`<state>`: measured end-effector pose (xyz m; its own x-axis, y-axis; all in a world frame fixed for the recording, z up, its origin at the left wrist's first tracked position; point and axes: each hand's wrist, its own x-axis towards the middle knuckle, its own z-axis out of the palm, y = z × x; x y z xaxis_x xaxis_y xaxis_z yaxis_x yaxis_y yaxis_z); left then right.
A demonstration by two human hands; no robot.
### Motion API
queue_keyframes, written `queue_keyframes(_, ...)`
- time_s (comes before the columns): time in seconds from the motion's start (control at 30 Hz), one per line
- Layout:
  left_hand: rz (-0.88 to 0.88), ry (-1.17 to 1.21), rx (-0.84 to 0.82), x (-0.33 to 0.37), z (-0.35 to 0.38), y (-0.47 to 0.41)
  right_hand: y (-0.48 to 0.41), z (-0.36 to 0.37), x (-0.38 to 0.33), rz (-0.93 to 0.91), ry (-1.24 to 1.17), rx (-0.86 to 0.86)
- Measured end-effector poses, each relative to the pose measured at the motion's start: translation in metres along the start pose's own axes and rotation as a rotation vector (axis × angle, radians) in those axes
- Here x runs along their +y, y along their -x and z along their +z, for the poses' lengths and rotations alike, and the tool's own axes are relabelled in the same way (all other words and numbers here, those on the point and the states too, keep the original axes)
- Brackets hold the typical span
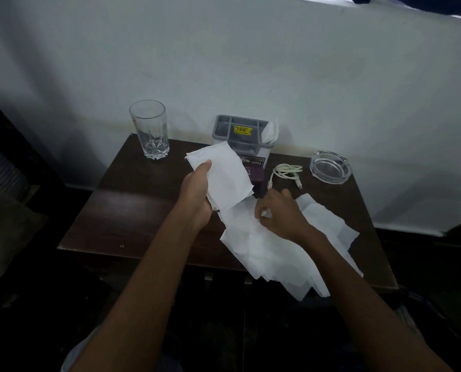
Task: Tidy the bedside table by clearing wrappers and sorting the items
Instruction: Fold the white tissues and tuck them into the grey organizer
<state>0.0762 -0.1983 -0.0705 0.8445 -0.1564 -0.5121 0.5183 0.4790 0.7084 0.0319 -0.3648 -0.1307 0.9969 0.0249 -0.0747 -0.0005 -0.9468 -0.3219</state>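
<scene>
Over the middle of the bedside table [133, 210], your left hand [197, 194] is raised and grips a stack of white sheets [224, 173]. Its thumb lies across the face of the stack and its fingers wrap round behind, so the sheets stand tilted with their upper edge toward the back edge. Your right hand [280, 213] sits just beside it, toward the front right. Its fingers are curled inward and pinch a small fold of the loose white sheets [272, 253] beneath it. Those sheets are thin, creased and overlapping. They lie spread from the middle of the surface to the front edge, where some hang over near the front right corner.

Along the back edge, a clear drinking glass [150, 132] stands upright at the back left corner. A grey organiser [240, 135] with a yellow price sticker [242, 129] sits at the middle, with a white sheet tucked in at its right end. A dark box [256, 170] shows in front of the organiser, partly hidden by the held stack. A coiled white cable [285, 171] lies to its right, and a clear glass ashtray [330, 167] rests near the back right corner.
</scene>
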Motion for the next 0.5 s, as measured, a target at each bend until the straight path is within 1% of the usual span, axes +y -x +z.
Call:
queue_keyframes(0.07,0.008,-0.029,0.007,0.000,-0.001,0.000,-0.001,-0.007,0.004,0.024,-0.106,0.024)
queue_keyframes(0.17,0.035,-0.075,0.008,0.000,-0.002,0.000,-0.001,-0.027,0.007,0.061,-0.364,0.085)
queue_keyframes(0.3,0.056,-0.112,-0.001,-0.002,-0.001,0.000,0.006,-0.053,-0.001,0.082,-0.515,0.080)
queue_keyframes(0.37,0.069,-0.136,-0.012,-0.005,0.000,0.000,0.010,-0.065,-0.004,0.086,-0.663,0.095)
queue_keyframes(0.5,0.036,-0.124,-0.091,-0.011,0.006,0.003,0.018,-0.095,-0.018,0.020,-0.799,0.118)
